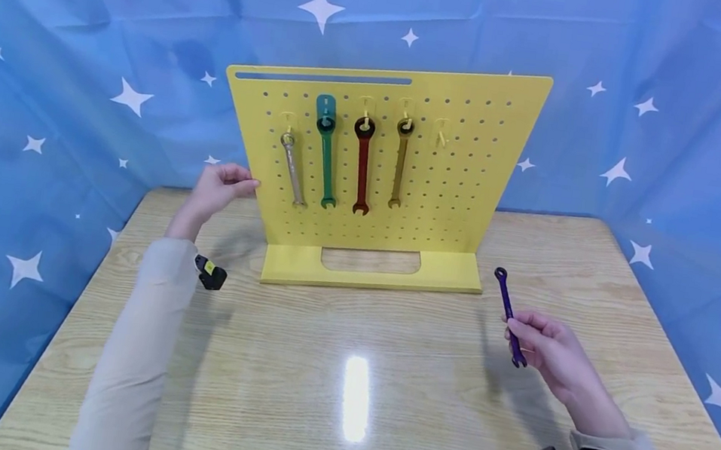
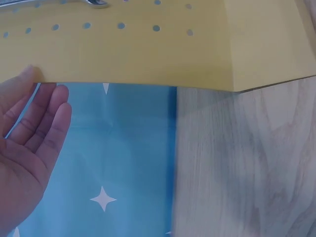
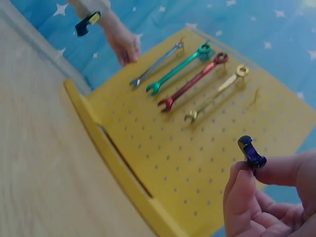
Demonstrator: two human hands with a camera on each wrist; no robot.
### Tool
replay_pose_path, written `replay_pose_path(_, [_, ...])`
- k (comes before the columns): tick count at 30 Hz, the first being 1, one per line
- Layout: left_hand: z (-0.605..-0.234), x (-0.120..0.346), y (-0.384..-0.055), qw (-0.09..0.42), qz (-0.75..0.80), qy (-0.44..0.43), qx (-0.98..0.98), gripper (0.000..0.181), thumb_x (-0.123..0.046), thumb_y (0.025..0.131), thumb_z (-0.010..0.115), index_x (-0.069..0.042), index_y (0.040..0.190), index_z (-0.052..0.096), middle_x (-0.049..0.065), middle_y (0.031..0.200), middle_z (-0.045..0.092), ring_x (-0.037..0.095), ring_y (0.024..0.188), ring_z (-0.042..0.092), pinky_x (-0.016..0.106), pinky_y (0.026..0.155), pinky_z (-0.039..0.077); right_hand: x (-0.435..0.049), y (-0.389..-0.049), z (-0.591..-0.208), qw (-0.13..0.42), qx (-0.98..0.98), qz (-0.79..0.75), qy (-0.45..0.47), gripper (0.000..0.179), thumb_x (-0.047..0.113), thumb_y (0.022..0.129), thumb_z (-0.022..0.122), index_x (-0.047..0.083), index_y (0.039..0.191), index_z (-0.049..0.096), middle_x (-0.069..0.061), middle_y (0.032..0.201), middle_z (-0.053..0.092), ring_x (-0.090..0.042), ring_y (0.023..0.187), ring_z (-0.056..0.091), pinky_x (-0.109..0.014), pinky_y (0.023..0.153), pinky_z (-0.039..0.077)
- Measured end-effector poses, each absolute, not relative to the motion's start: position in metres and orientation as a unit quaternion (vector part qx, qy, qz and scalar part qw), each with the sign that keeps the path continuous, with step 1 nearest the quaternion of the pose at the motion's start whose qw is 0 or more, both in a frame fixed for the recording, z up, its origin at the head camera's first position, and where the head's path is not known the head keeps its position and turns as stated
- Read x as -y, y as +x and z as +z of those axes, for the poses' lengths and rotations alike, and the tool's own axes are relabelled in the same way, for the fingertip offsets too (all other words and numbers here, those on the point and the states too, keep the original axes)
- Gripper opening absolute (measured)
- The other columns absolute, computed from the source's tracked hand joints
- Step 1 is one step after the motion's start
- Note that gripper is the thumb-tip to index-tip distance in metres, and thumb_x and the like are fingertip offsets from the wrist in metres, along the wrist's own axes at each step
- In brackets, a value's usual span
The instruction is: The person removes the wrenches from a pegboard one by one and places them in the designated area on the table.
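A yellow pegboard stand (image 1: 443, 221) stands upright on the table. My left hand (image 1: 217, 191) pinches its left edge between thumb and fingers; the left wrist view shows the thumb (image 2: 24, 79) on the front face and the fingers behind. My right hand (image 1: 545, 348) pinches a purple wrench (image 1: 505, 297) near its open-jaw end, ring end up, in front of the board's right side. Four hooks side by side carry a silver wrench (image 1: 292, 170), a green wrench (image 1: 327, 163), a red wrench (image 1: 362, 168) and a gold wrench (image 1: 399, 165). A bare hook (image 1: 441, 134) sits right of the gold one.
The light wood table (image 1: 285, 382) has a bright reflection in front of the board. A blue curtain (image 1: 176, 18) with white stars hangs behind and at both sides. Small black cameras are strapped to both wrists.
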State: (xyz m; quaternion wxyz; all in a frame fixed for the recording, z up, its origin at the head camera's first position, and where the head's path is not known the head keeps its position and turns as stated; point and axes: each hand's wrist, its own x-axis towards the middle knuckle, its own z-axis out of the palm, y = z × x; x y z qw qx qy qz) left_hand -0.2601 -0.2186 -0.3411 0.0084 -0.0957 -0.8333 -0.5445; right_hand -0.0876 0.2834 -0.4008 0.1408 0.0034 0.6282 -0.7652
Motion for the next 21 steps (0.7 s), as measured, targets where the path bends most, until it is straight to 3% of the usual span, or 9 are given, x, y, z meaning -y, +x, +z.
replay_pose_path(7, [-0.337,0.219,-0.262,0.006,-0.534,-0.095,0.84,0.021,-0.001,0.09,0.06,0.019,0.097,0.057,-0.007,0.073,0.062,0.0,0.066,0.057,0.015,0.065,0.048,-0.301,-0.08,-0.416,0.147,-0.664,-0.731,0.052,0.017,0.008,0.097,0.052,0.015,0.089,0.065,0.005,0.079,0.065,-0.005,0.068,0.058,-0.021,0.059,0.048])
replay_pose_path(17, [-0.337,0.222,-0.268,0.004,-0.516,-0.102,0.851,0.021,-0.003,0.09,0.061,0.017,0.096,0.059,0.005,0.078,0.065,0.0,0.067,0.057,0.015,0.064,0.048,-0.31,-0.079,-0.436,0.168,-0.715,-0.671,0.098,0.011,0.013,0.095,0.056,0.016,0.087,0.063,0.009,0.073,0.059,-0.004,0.062,0.052,-0.021,0.054,0.046])
replay_pose_path(21, [-0.347,0.227,-0.277,0.018,-0.501,-0.107,0.859,0.024,-0.008,0.09,0.064,0.015,0.095,0.061,0.004,0.078,0.066,-0.001,0.067,0.058,0.015,0.064,0.047,-0.31,-0.08,-0.443,0.173,-0.735,-0.646,0.113,0.01,0.016,0.094,0.058,0.018,0.085,0.062,0.01,0.072,0.059,-0.004,0.061,0.052,-0.02,0.053,0.045])
